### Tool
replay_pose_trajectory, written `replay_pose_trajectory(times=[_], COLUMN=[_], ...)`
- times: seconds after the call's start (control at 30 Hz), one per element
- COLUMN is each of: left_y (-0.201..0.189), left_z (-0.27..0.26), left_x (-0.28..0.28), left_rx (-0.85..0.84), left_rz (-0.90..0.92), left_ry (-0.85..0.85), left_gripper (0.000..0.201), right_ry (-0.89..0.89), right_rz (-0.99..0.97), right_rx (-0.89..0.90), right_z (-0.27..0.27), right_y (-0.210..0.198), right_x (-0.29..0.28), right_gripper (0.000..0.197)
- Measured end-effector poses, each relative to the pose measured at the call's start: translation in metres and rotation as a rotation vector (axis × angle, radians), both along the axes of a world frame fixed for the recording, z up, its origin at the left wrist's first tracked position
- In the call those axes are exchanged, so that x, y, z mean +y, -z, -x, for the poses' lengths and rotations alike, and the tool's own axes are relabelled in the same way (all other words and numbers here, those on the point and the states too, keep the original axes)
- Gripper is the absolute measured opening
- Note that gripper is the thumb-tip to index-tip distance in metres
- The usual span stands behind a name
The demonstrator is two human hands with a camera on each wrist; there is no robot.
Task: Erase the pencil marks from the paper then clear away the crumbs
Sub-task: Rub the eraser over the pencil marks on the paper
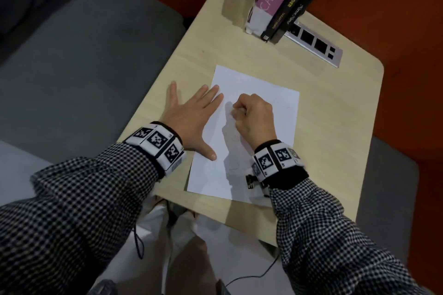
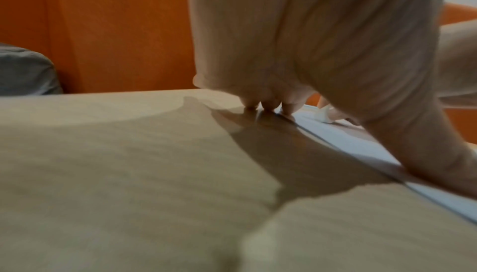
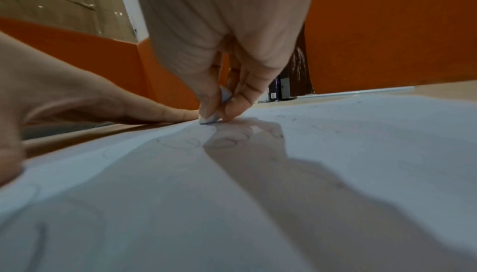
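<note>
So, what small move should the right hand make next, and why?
Probably rub the eraser toward the wrist. The right hand pinches it against the paper, faint pencil loops lie just nearer, and the left hand presses the sheet flat.

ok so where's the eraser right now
The eraser is pinched in the right hand, pressed on the paper, just right of the left hand's fingertips.
</note>
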State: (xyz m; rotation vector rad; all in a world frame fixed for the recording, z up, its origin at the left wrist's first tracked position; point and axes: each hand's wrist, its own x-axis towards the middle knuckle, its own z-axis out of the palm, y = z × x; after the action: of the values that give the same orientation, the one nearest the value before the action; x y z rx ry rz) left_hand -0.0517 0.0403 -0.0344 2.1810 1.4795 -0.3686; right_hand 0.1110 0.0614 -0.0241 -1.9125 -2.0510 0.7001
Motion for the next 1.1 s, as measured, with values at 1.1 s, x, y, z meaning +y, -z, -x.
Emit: replay_pose_trajectory(times=[1.1], left_y=[0.007], left_z=[0.002], left_x=[0.004], left_rx=[-0.042], left_rz=[-0.009], left_ry=[-0.021], left_gripper=[0.148], right_ry=[0.013], right_rz=[-0.006], right_rx=[0.141], right_z=[0.020], right_y=[0.004], right_x=[-0.006], right_gripper=[0.011])
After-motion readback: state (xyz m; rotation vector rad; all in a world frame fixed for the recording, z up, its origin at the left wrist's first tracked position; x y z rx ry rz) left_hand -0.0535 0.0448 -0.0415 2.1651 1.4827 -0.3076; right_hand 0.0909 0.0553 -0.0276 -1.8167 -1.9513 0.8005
